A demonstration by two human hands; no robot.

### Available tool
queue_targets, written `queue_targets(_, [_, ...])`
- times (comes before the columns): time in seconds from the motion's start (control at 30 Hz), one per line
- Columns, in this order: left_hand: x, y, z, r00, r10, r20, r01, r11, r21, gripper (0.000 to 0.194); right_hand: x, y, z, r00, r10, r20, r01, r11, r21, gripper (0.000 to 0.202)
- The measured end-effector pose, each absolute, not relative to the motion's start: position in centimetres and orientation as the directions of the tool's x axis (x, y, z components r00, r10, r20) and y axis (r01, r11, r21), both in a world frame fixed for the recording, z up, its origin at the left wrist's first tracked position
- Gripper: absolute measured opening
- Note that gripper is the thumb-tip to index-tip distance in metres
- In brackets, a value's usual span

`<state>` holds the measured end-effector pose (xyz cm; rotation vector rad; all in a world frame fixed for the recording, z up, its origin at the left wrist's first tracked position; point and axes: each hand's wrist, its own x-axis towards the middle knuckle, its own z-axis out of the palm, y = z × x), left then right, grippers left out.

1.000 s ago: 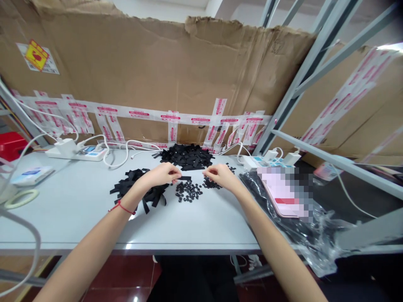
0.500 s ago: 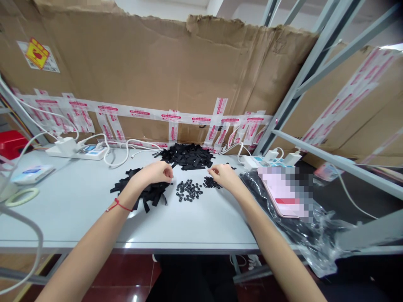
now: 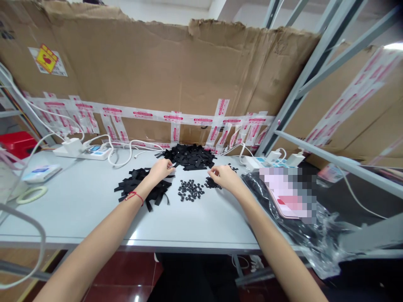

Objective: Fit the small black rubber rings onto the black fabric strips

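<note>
On the pale table lies a loose heap of black strips, partly under my left wrist. My left hand is closed at the heap's upper right edge; anything in its fingers is too small to make out. My right hand is pinched over a small pile of black rings, and what it holds, if anything, is hidden. Between the hands, nearer to me, small round black pieces are spread out. A bigger pile of black strips sits farther back.
Power strips stand at the back left and back right, with white cables. A pink phone lies on clear plastic at right. Taped cardboard rises behind the table; a metal frame slants at right.
My left hand has shifted up and away from the small round pieces, towards the back pile. My right hand stays over the rings. The whole view has shifted slightly.
</note>
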<state>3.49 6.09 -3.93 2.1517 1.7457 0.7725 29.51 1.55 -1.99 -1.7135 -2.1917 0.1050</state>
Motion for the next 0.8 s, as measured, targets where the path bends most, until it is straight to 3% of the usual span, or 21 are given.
queue_targets(0.27, [4.3, 5.8, -3.3, 0.172, 0.941, 0.29, 0.806, -0.304, 0.508, 0.005, 29.3, 1.5, -2.1, -0.232, 0.942, 0.241, 0.904, 0.3, -0.305, 0.025])
queue_targets(0.4, [4.9, 4.1, -1.3, 0.331, 0.911, 0.245, 0.525, -0.394, 0.755, 0.015, 28.6, 0.9, -2.0, -0.373, 0.835, 0.404, 0.721, 0.535, -0.441, 0.027])
queue_targets(0.47, [5.4, 3.2, -0.5, 0.433, 0.884, 0.177, 0.349, -0.346, 0.871, 0.022, 28.0, 0.6, -2.1, -0.444, 0.762, 0.472, 0.581, 0.646, -0.495, 0.041])
queue_targets(0.53, [5.9, 2.4, 0.0, 0.508, 0.854, 0.113, 0.266, -0.28, 0.922, 0.024, 27.6, 0.4, -2.2, -0.476, 0.73, 0.489, 0.497, 0.683, -0.535, 0.041])
queue_targets(0.63, [6.4, 1.8, 0.2, 0.553, 0.831, 0.061, 0.245, -0.232, 0.941, 0.022, 27.3, 0.4, -2.2, -0.477, 0.746, 0.464, 0.45, 0.661, -0.6, 0.022])
queue_targets(0.8, [6.8, 1.4, -0.4, 0.439, 0.898, 0.023, 0.438, -0.236, 0.868, 0.021, 27.2, 0.4, -2.0, -0.451, 0.811, 0.373, 0.398, 0.557, -0.729, 0.021])
